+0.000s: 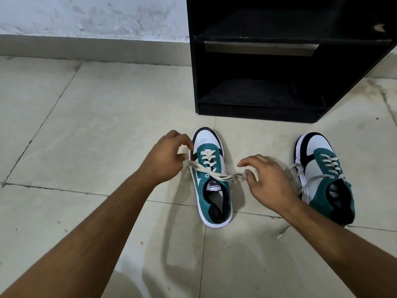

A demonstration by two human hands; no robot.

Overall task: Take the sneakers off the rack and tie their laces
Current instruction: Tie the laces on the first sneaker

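Two teal, white and black sneakers stand on the tiled floor in front of the black rack [279,39]. The left sneaker [211,177] lies between my hands, toe pointing away. Its cream laces [217,175] are crossed over the tongue and pulled out to both sides. My left hand [165,160] pinches the left lace end beside the shoe. My right hand [266,179] pinches the right lace end, its other fingers spread. The right sneaker [324,175] stands further right with its laces [296,171] loose, one end trailing on the floor.
The rack's two shelves hold nothing visible. A pale wall with a skirting strip [86,46] runs behind at the left. Beige floor tiles [86,125] stretch to the left and toward me.
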